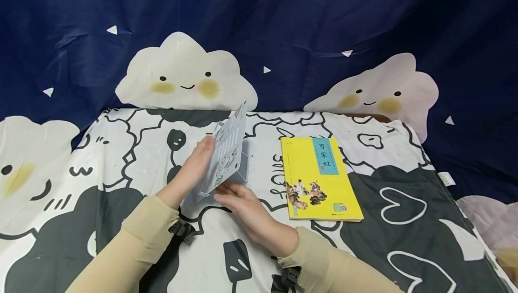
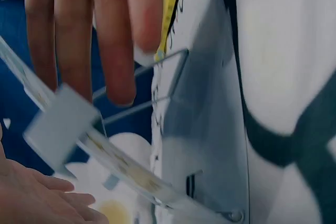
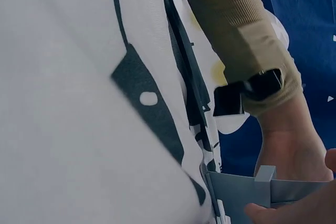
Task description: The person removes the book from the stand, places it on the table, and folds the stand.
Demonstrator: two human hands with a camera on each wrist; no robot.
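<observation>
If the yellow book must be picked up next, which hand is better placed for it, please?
Probably the right hand: near the lower edge of the stand, it is nearer to the yellow book. The left hand is farther away, at the stand's left edge.

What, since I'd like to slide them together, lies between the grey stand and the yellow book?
Only patterned cloth with dark print lies between the grey stand and the yellow book; the head view shows it.

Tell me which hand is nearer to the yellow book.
Right. The right hand is close to the near left corner of the yellow book, apart from it; the left hand is farther left, at the left edge of the patterned stand.
</observation>
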